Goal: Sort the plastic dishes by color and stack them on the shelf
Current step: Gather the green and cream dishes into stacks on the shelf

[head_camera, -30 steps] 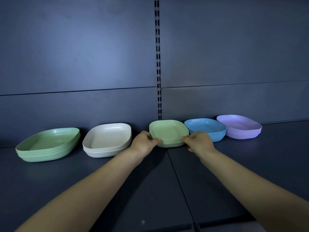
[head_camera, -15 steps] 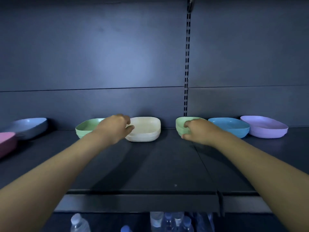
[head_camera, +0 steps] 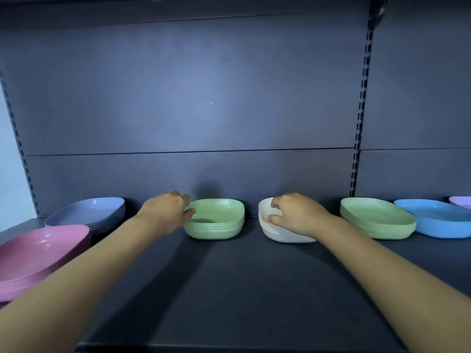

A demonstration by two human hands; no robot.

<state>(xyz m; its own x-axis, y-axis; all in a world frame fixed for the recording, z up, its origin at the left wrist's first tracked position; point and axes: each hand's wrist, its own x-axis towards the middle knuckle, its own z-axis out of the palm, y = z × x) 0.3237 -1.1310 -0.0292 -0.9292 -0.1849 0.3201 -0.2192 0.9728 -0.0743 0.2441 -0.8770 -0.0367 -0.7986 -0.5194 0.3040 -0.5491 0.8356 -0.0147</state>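
At the far left of the shelf (head_camera: 242,289) lies a pink stack (head_camera: 38,256), with a grey-blue stack (head_camera: 86,212) behind it against the back wall. Next comes the left grip (head_camera: 165,212), curled at the left rim of a green stack (head_camera: 216,220). Its thumb rests on that rim, and the fingers seem to pinch it from outside, though they are partly hidden. This stack lies just to the right of the left grip.

Across a bare gap, the right grip (head_camera: 295,215) is closed over a white stack (head_camera: 280,234), fingers hooked on the far-left rim and thumb on the near side. Just beyond stands a second green stack (head_camera: 377,220), then a blue stack (head_camera: 433,220) and a purple dish (head_camera: 461,202) at the frame edge.

The white stack sits between the two green ones. Joining the greens probably means the right grip must first carry the white aside.
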